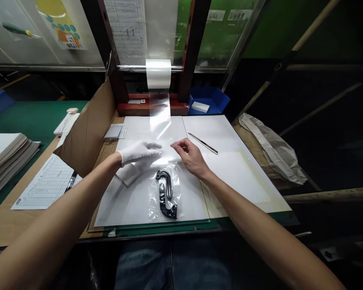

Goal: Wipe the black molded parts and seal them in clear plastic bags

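Note:
A black curved metal part point(166, 194) lies inside clear plastic film point(160, 121) on the white work sheet point(230, 137). The film runs down from a roll point(158, 73) on a bar at the back. My left hand point(139, 151), in a white glove, rests flat on the film just above the part. My right hand point(190, 155), bare, pinches the film's edge between thumb and forefinger to the right of the glove. A folded white cloth point(127, 174) sits under my left wrist.
A thin metal blade point(203, 143) lies on the sheet to the right. A cardboard flap point(89, 129) stands at the left, with a form and pen point(71, 181) beside it. A blue bin point(210, 100) is behind. A crumpled bag point(272, 149) lies at the right edge.

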### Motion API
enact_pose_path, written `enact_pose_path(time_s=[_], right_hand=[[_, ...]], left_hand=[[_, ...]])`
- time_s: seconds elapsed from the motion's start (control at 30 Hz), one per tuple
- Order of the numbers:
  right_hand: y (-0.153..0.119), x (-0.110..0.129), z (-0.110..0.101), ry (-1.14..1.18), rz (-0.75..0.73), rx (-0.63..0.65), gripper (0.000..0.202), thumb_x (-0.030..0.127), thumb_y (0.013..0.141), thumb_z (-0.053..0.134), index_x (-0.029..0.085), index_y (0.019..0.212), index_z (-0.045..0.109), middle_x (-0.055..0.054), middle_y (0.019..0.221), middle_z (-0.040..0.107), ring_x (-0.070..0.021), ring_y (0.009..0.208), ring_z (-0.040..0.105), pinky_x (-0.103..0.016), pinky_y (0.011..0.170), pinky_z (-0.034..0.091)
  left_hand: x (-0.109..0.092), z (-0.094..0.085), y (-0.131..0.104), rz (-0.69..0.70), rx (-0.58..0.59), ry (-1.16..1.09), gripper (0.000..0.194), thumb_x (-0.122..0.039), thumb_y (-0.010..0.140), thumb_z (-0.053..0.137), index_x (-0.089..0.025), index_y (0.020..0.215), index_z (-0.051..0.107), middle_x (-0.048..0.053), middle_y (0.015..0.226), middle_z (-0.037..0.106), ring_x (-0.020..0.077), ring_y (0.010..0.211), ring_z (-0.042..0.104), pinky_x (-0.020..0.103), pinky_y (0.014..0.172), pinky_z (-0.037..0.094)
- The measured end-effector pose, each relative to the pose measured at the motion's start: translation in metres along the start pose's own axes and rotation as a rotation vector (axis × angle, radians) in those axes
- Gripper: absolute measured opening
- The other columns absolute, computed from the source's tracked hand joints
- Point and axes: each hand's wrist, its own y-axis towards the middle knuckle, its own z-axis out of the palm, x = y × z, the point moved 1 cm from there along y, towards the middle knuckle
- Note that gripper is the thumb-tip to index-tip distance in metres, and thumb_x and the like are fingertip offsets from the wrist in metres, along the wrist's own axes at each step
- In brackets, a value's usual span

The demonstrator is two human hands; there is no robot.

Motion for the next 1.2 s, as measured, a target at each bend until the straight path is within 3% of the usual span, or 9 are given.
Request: enact_pose_path(time_s=[0.23,0.4,0.57,0.67,0.73,0.83,0.9,1.03,1.2], right_hand=[[-0.083,0.029,-0.003,0.043,-0.290,0.080,0.024,0.021,0.102,0.048,0.026,0.125,0.049,-0.007,0.115,0.068,-0.0188,0.112,0.065,-0.043,0.100,0.057],[-0.125,0.013,0.001,-0.070,-0.454,0.238,0.024,0.010,0.095,0.050,0.024,0.109,0.064,-0.009,0.108,0.070,-0.0215,0.106,0.065,-0.039,0.087,0.060],[-0.141,0.009,-0.003,-0.146,-0.444,0.211,0.027,0.007,0.091,0.048,0.024,0.095,0.070,-0.006,0.095,0.074,-0.0186,0.089,0.069,-0.033,0.075,0.060],[-0.123,0.013,0.004,-0.208,-0.321,0.064,0.028,0.011,0.094,0.046,0.020,0.102,0.071,-0.008,0.100,0.075,-0.0187,0.093,0.070,-0.034,0.082,0.061],[-0.105,0.012,0.015,-0.264,-0.236,-0.002,0.033,0.011,0.097,0.043,0.017,0.119,0.068,-0.011,0.118,0.074,-0.0212,0.114,0.067,-0.040,0.099,0.057],[-0.084,0.002,0.037,-0.350,-0.165,0.020,0.044,0.008,0.098,0.038,0.011,0.137,0.059,-0.015,0.142,0.062,-0.0272,0.140,0.050,-0.051,0.118,0.042],[-0.079,-0.006,0.048,-0.392,-0.145,0.073,0.049,0.005,0.097,0.034,0.007,0.142,0.054,-0.018,0.151,0.052,-0.0299,0.147,0.040,-0.055,0.123,0.033],[-0.080,-0.014,0.053,-0.425,-0.127,0.139,0.055,0.003,0.097,0.030,0.008,0.150,0.044,-0.016,0.161,0.036,-0.0290,0.154,0.026,-0.056,0.127,0.023],[-0.079,-0.012,0.046,-0.390,-0.113,0.134,0.056,0.009,0.099,0.029,0.012,0.154,0.038,-0.012,0.161,0.039,-0.0254,0.155,0.025,-0.054,0.126,0.026]], left_hand=[[-0.042,0.048,-0.085,0.236,-0.197,0.054,0.031,-0.037,0.102,0.049,-0.027,0.119,0.073,0.003,0.124,0.075,0.0217,0.113,0.070,0.043,0.105,0.055],[-0.052,0.091,-0.128,0.386,-0.216,0.221,0.030,-0.022,0.102,0.046,-0.022,0.116,0.072,0.010,0.122,0.074,0.0243,0.113,0.069,0.046,0.100,0.058],[-0.055,0.108,-0.164,0.305,-0.235,0.329,0.023,-0.027,0.102,0.051,-0.025,0.115,0.069,0.003,0.112,0.078,0.0197,0.093,0.074,0.035,0.083,0.062],[-0.061,0.105,-0.152,0.156,-0.313,0.261,0.026,-0.034,0.103,0.048,-0.024,0.099,0.072,0.001,0.092,0.078,0.0182,0.079,0.073,0.033,0.076,0.061],[-0.065,0.106,-0.131,0.110,-0.388,0.237,0.031,-0.034,0.104,0.043,-0.021,0.117,0.069,0.007,0.112,0.076,0.0211,0.101,0.072,0.037,0.092,0.059],[-0.066,0.121,-0.097,0.090,-0.355,0.257,0.049,-0.028,0.103,0.043,-0.015,0.150,0.043,0.015,0.155,0.048,0.0298,0.147,0.040,0.049,0.119,0.041],[-0.062,0.133,-0.085,0.045,-0.312,0.271,0.059,-0.025,0.101,0.042,-0.012,0.157,0.029,0.018,0.165,0.032,0.0336,0.155,0.019,0.055,0.123,0.034],[-0.057,0.145,-0.081,-0.043,-0.265,0.288,0.063,-0.026,0.101,0.038,-0.010,0.160,0.022,0.018,0.169,0.020,0.0358,0.156,0.008,0.057,0.124,0.030],[-0.066,0.148,-0.097,-0.068,-0.238,0.336,0.062,-0.029,0.101,0.041,-0.010,0.159,0.028,0.018,0.169,0.019,0.0410,0.155,0.006,0.064,0.124,0.024]])
